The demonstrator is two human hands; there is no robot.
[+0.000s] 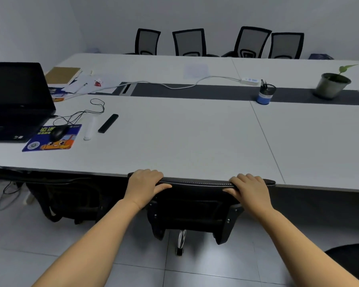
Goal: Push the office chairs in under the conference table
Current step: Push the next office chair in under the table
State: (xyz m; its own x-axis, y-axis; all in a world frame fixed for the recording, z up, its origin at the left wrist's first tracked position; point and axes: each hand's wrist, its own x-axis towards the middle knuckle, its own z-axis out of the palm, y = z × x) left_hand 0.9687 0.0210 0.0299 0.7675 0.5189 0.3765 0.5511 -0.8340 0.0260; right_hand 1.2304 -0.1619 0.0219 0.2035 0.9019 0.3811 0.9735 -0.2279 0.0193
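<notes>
In the head view, both hands grip the top edge of a black office chair (pixel 197 204) whose backrest stands right at the near edge of the conference table (pixel 184 141). The left hand (pixel 143 188) is closed over the backrest's left corner, fingers curled over the far side and thumb lying along the near face. The right hand (pixel 251 189) is clamped the same way on the right corner, its thumb pointing inward toward the other. Between the two sets of fingers the top rail of the backrest lies touching or just short of the table edge; I cannot tell which. Below the fingers the chair's back bracket and one caster show over the tiled floor; the seat itself is hidden under the tabletop.

By my judgement this chair is at the end of its push, essentially home. The next move calls for letting go and turning to another chair: a second black chair (pixel 71 201) sits left of the left hand, already tucked under, while a dark seat (pixel 352 264) at the lower right, behind the right wrist, looks still out from the table.
</notes>
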